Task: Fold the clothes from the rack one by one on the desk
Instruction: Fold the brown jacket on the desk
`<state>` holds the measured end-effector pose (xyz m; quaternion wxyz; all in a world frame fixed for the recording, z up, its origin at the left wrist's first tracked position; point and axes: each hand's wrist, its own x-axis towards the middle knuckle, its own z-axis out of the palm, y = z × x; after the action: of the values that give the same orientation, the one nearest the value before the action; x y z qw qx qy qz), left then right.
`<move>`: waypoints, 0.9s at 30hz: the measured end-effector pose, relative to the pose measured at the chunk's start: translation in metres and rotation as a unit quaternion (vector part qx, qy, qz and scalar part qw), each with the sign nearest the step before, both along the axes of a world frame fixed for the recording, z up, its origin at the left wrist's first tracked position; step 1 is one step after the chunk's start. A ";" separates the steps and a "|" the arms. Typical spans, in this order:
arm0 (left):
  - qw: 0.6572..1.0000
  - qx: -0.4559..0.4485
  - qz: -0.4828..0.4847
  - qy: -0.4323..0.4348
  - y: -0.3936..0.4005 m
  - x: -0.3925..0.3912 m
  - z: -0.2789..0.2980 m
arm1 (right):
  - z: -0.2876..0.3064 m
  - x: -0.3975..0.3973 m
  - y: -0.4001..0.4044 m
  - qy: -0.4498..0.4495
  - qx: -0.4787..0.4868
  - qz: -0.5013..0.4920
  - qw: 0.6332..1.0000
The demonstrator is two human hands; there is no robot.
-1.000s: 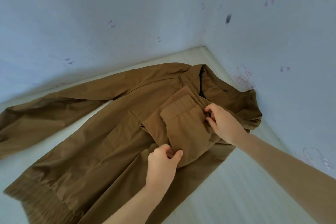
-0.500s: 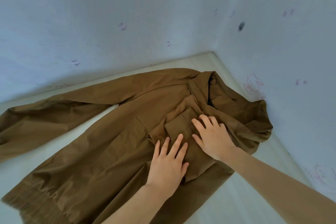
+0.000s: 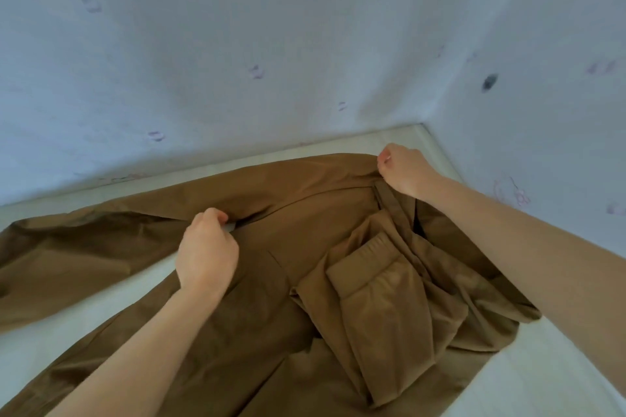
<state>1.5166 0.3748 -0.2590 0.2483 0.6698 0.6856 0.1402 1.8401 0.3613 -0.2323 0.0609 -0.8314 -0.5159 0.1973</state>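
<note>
Gripping one brown jacket on one desk: left hand, right hand.

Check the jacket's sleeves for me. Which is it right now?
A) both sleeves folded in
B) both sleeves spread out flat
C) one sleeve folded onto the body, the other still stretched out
C: the ribbed cuff lies on the jacket body, while the other sleeve stretches out across the desk.

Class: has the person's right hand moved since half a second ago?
Yes. The right hand left the folded sleeve for the jacket's shoulder edge, nearer the wall corner.
</note>
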 end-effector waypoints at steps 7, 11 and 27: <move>0.987 -0.153 0.031 -0.027 0.024 0.003 -0.016 | -0.026 -0.012 0.047 0.081 -0.037 -0.025 0.996; 0.953 -0.272 0.049 -0.123 0.033 0.003 -0.013 | -0.029 -0.010 0.063 0.093 -0.100 -0.039 0.990; 0.970 0.141 -0.196 -0.013 0.031 -0.007 0.027 | 0.047 0.005 0.006 0.353 0.050 -0.054 0.933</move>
<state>1.5098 0.4063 -0.2321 0.1829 0.8176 0.5110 0.1922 1.8452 0.3674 -0.1852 0.2917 -0.7306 -0.4244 0.4483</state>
